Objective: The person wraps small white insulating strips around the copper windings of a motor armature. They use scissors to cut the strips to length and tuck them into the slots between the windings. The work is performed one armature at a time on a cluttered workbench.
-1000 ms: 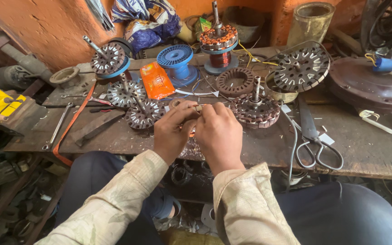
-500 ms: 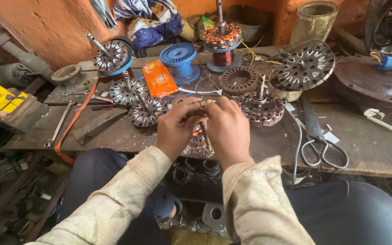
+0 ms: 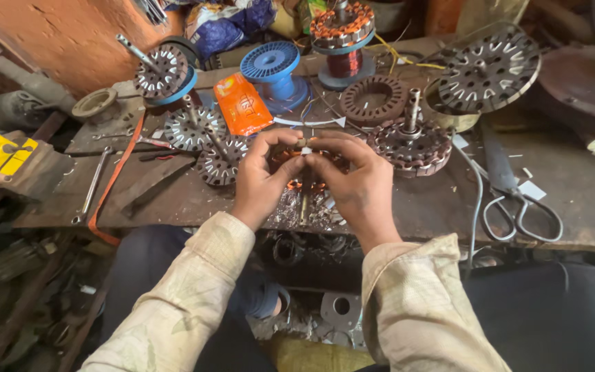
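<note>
My left hand (image 3: 262,180) and my right hand (image 3: 354,184) meet over a copper-wound motor stator (image 3: 304,180) on the wooden workbench (image 3: 449,200). Both sets of fingertips pinch a small white slip (image 3: 305,149) at the stator's top edge. The hands hide most of the stator; its shaft points toward me between my wrists. Another wound stator with an upright shaft (image 3: 411,146) lies just right of my right hand. Bare steel stator cores (image 3: 220,160) lie just left of my left hand.
Scissors (image 3: 518,200) lie at the right. An orange packet (image 3: 242,105), a blue wire spool (image 3: 273,69), a dark ring core (image 3: 373,98) and a large slotted disc (image 3: 490,69) stand behind. A wrench (image 3: 91,186) and an orange strap (image 3: 115,172) lie left.
The view has tilted down and moved closer. My hands have stayed on the stator, with the fingertips shifting slightly along its top edge.
</note>
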